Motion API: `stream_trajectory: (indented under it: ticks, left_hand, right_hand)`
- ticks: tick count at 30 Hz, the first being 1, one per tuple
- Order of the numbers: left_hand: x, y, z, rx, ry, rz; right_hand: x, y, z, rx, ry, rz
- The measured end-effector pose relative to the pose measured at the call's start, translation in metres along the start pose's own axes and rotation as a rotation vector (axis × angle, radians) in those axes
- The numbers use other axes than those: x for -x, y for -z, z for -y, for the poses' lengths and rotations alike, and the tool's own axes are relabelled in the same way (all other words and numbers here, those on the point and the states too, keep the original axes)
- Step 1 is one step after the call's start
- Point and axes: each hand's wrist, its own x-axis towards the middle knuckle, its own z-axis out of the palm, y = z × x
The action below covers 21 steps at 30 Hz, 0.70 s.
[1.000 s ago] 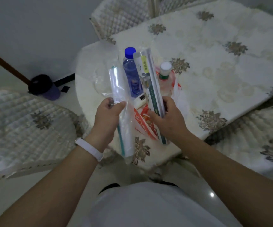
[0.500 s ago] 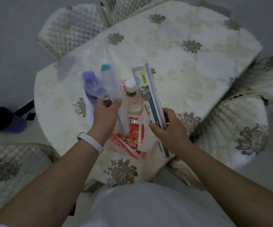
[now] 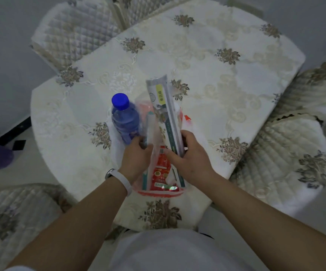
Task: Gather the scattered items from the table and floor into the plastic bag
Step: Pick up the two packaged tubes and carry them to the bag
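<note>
Since half a second back, slim packet point(image 3: 149, 126) is sitting lower, dropping toward the bag mouth instead of standing up above the left hand point(image 3: 136, 159), and the blue-capped bottle point(image 3: 126, 120) is now showing clear of the film, just left of that hand. Left grip is pinching the slim packet near its lower part, seemingly with some of the plastic bag point(image 3: 161, 173) edge; can't tell how much film is in that pinch. Right hand point(image 3: 191, 157) is grasping the long box point(image 3: 163, 106) round its lower-middle, thumb on the near face. The bag is lying on the tabletop point(image 3: 217, 55) at the near edge, between both hands, its red print facing up. Key relation: the box's long axis is running away from the person, top leaning slightly left, lower end already reaching down by the bag bottom, upper half sticking well out past the mouth. So I'm reading this as seating the long items, with the bottle next. The bottle is standing upright, just beyond the left fingertips, so the left hand is the nearer one. Can't tell whether its base is already inside the film. Risk: the box is top-heavy and could tip the bag over once the right grip lets go.
</note>
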Motion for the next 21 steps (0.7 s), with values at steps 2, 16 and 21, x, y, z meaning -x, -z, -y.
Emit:
stream_trajectory:
  ticks: [2,16,21]
  left_hand:
    - [-0.002,0.003,0.009,-0.051,-0.005,0.033]
    - [0.001,0.025,0.053,-0.129,-0.041,0.24]
    - [0.001,0.028,0.05,-0.111,-0.081,0.278]
  right_hand:
    - [-0.005,-0.017,0.005,0.022,0.004,0.007]
    - [-0.018,-0.069,-0.025,0.147,-0.105,0.021]
    - [-0.014,-0.066,-0.044,0.399,-0.171,0.063]
